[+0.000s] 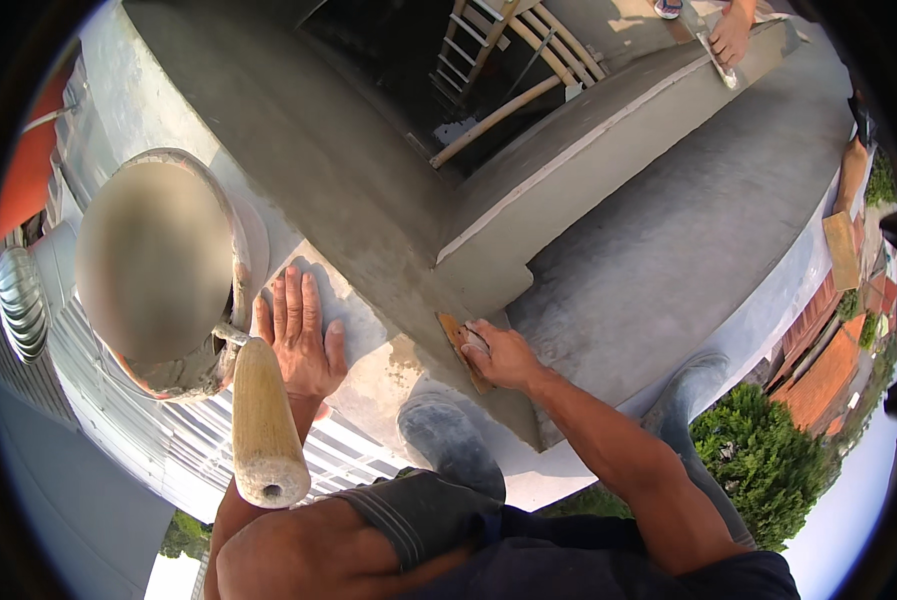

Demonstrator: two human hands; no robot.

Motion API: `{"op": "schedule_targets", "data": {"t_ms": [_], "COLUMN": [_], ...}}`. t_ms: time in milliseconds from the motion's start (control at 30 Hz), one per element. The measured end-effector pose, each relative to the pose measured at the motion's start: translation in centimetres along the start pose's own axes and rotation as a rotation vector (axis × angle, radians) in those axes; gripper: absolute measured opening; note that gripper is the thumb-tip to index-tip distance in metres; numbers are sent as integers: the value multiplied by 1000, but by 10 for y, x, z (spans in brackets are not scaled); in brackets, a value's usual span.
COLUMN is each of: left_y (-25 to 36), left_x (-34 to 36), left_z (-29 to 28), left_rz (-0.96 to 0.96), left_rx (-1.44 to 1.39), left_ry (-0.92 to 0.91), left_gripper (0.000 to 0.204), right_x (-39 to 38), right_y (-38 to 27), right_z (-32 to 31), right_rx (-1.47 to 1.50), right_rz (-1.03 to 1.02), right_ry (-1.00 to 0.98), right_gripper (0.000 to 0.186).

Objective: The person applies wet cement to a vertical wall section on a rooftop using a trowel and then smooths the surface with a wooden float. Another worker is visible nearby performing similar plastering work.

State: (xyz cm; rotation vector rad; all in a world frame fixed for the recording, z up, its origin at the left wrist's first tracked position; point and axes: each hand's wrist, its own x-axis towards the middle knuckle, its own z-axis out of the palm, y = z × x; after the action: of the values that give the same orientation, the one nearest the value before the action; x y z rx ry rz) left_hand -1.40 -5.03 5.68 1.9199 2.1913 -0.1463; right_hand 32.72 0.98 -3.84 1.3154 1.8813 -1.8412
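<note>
My left hand (298,338) lies flat on the pale concrete ledge (363,365), fingers stretched out. Right beside it stands a round bucket (240,230) with a mortar-crusted rim; its inside is blurred. A tool's thick wooden handle (268,430) juts from the bucket rim over my left wrist, its blade hidden or blurred. With my right hand (503,356) I grip a small wooden float (460,345), its face against the damp grey mortar (508,408) near the wall corner. A low plastered wall (568,185) runs from that corner to the upper right.
An opening beyond holds a ladder (468,50) and bamboo poles (493,122). At the upper right, a co-worker's hand (730,40) holds a trowel (718,65) on the wall. Another arm (850,175) is near a board (841,252). Roofs and trees (763,465) lie below the ledge.
</note>
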Motion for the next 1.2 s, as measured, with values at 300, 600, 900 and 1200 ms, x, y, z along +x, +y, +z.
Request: {"op": "schedule_targets", "data": {"t_ms": [300, 600, 900, 1200], "left_y": [-2, -8, -7, -8], "left_x": [-4, -2, -2, -3], "left_z": [7, 17, 15, 13], "left_rz": [-7, 41, 0, 21], "left_rx": [19, 60, 44, 58], "left_ry": [10, 73, 26, 1], "left_gripper": [71, 70, 71, 71], "right_x": [-61, -28, -31, -19], "right_y": [66, 97, 113, 107], "right_z": [-53, -114, -39, 27], "right_rx": [187, 247, 157, -49], "right_rz": [379, 521, 680, 541], "right_ry": [154, -36, -190, -31], "right_gripper": [50, 50, 45, 50]}}
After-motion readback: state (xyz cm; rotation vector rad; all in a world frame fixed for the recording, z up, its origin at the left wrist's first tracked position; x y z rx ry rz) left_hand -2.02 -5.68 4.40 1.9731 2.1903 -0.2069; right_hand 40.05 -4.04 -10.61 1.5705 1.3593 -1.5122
